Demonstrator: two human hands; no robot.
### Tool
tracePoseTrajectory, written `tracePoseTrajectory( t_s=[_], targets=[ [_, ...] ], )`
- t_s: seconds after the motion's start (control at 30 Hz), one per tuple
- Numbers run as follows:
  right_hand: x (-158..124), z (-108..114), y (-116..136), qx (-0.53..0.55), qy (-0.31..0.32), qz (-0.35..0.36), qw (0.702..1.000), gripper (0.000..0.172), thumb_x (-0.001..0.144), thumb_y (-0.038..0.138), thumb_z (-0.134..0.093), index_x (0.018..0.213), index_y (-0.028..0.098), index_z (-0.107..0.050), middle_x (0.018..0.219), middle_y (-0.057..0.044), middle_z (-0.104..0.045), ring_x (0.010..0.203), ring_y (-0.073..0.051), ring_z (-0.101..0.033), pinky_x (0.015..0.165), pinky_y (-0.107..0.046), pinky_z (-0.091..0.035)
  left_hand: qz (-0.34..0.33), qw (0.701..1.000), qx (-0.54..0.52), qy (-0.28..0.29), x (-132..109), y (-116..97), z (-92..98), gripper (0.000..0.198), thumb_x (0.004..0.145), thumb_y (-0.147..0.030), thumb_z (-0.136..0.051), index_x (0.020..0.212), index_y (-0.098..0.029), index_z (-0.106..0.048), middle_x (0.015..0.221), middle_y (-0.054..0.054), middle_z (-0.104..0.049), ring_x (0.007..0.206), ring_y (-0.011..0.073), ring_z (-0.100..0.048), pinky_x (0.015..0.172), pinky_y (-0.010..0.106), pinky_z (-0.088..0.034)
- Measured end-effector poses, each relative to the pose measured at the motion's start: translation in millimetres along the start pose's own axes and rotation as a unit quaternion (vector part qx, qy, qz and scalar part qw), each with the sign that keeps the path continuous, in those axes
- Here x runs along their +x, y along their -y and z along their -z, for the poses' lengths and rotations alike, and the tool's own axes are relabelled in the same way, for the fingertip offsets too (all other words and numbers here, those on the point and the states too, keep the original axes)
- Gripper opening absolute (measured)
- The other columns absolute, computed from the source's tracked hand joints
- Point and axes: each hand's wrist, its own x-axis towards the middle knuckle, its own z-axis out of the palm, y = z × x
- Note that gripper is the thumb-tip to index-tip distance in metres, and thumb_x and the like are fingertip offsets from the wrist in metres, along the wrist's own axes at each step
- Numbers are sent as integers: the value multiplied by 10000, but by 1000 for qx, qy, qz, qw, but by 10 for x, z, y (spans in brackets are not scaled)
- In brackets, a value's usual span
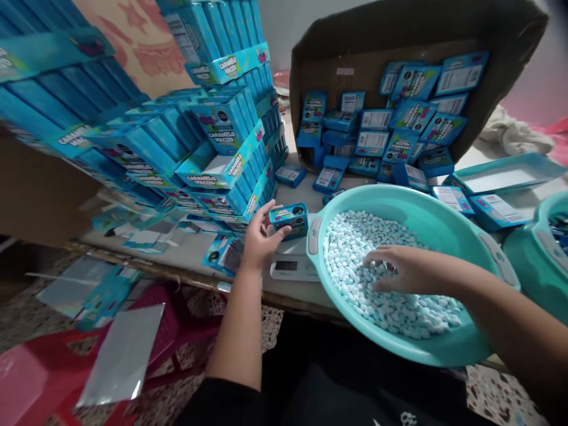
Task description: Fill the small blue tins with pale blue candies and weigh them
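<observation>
My left hand [261,239] grips a small blue candy box [289,220] by its left end, thumb in front and fingers behind. The box is over or on a white kitchen scale [295,269] with a dark display; contact with it is hard to tell. Inside a turquoise tub [381,337], my right hand [397,269] reaches into a heap of small white and pale blue candies [355,254]. Its thumb and fingers are apart, with fingertips at the candies' surface. Another blue box [224,253] lies by my left wrist.
Stacked display trays [222,171] of blue boxes rise at the left. Behind the tub, a cardboard carton [337,71] on its side holds many loose boxes. A second turquoise tub [532,236] stands at the right. A red plastic stool [39,367] is below the table edge.
</observation>
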Motion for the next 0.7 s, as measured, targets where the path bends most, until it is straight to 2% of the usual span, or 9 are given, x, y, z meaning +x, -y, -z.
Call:
tracePoseTrajectory(
  t_s=[0.07, 0.17, 0.23, 0.3, 0.43, 0.53, 0.6, 0.7],
  targets=[
    [34, 34, 49, 7, 34, -30, 999, 389, 798, 423, -720, 1150, 258, -717, 1091, -84, -729, 932, -280, -675, 763, -355, -484, -5, 999, -48, 4, -54, 123, 9, 846, 683, -630, -802, 1352, -181, -543, 1318, 183, -618, 1194, 334, -631, 989, 450, -537],
    [52, 83, 114, 1, 43, -42, 998, 350, 777, 412, -732, 1083, 245, -743, 1005, -73, -741, 857, -259, -668, 707, -335, -456, 16, 996, -90, 17, -98, 258, 32, 769, 809, -721, -618, 1365, -196, -540, 1373, 175, -590, 1314, 340, -548, 1075, 475, -468],
    [54, 102, 125, -1, 34, -30, 999, 299, 778, 402, -726, 1028, 242, -757, 973, -53, -746, 844, -241, -663, 704, -324, -445, 30, 992, -121, 28, -100, 316, 22, 749, 875, -778, -426, 1341, -207, -561, 1365, 162, -601, 1331, 323, -535, 1084, 478, -457],
    [56, 115, 110, -2, 12, -24, 1000, 227, 794, 380, -702, 961, 238, -761, 920, -28, -747, 808, -217, -656, 688, -313, -434, 41, 989, -136, 28, -88, 342, -11, 785, 878, -816, -317, 1281, -206, -601, 1283, 156, -651, 1279, 311, -578, 1055, 470, -478],
    [66, 135, 88, -13, -50, -31, 998, 165, 844, 339, -631, 833, 214, -737, 761, -9, -710, 689, -181, -612, 620, -301, -404, 45, 990, -123, -48, -58, 327, -74, 801, 856, -844, -310, 1172, -192, -653, 1165, 138, -705, 1176, 290, -637, 1038, 447, -477],
    [63, 126, 114, -13, -98, -12, 995, 141, 853, 311, -633, 830, 214, -733, 782, -6, -720, 708, -173, -619, 641, -296, -416, 60, 987, -113, -97, -40, 321, -90, 795, 843, -855, -318, 1107, -187, -661, 1131, 127, -716, 1144, 278, -647, 1009, 425, -488],
    [53, 111, 137, -7, -118, 1, 993, 117, 856, 283, -639, 830, 217, -732, 828, -7, -735, 754, -171, -636, 677, -292, -433, 97, 982, -114, -112, -28, 332, -96, 763, 843, -848, -335, 1049, -191, -664, 1051, 112, -729, 1086, 264, -670, 934, 393, -528],
    [39, 85, 156, -11, -121, 22, 992, 124, 885, 278, -627, 829, 227, -725, 843, -7, -731, 773, -167, -638, 704, -294, -443, 152, 976, -121, -101, -6, 360, -108, 675, 843, -814, -417, 1010, -206, -656, 922, 76, -730, 966, 237, -706, 815, 341, -572]
  ],
)
